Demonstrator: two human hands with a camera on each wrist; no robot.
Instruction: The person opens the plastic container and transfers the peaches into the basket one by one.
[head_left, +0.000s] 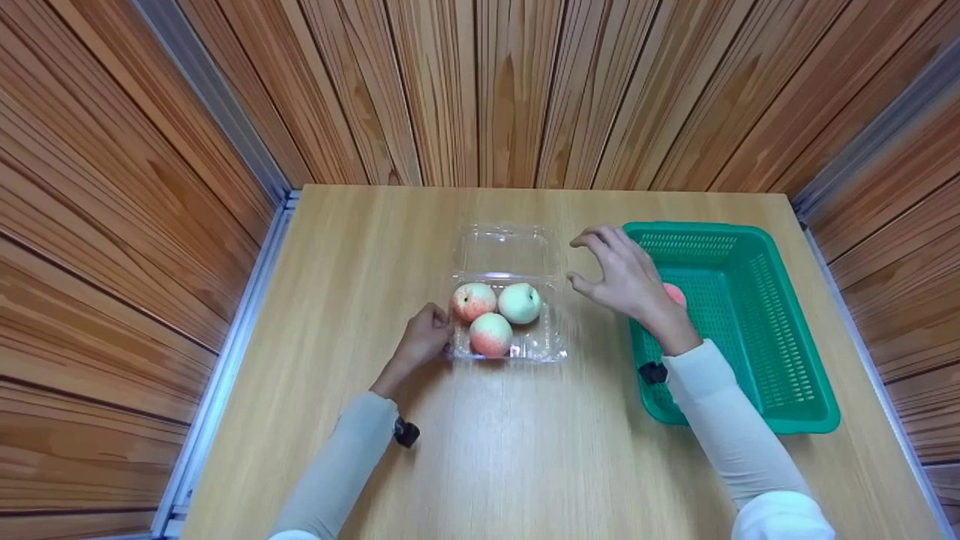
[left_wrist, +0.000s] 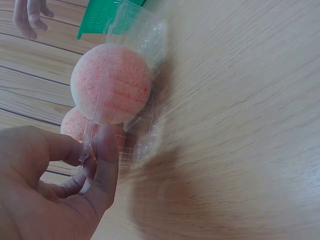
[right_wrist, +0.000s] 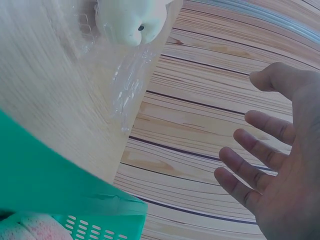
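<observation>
A clear plastic clamshell box [head_left: 544,345] lies with its lid [head_left: 502,251] folded back, away from the person. Inside it sit three peaches: a reddish one [head_left: 474,301] at back left, a pale one [head_left: 519,303] at back right and a pink-and-white one [head_left: 491,334] in front. My left hand [head_left: 426,331] pinches the box's left rim between thumb and fingers, as the left wrist view shows. Between the box and the green basket, my right hand [head_left: 619,274] hovers with fingers spread and nothing in its grasp.
The green plastic basket [head_left: 806,352] stands on the right of the wooden table [head_left: 525,450]. One pink peach [head_left: 675,294] shows in it, partly hidden by the right hand. Wood-panelled walls [head_left: 510,90] rise behind and at both sides.
</observation>
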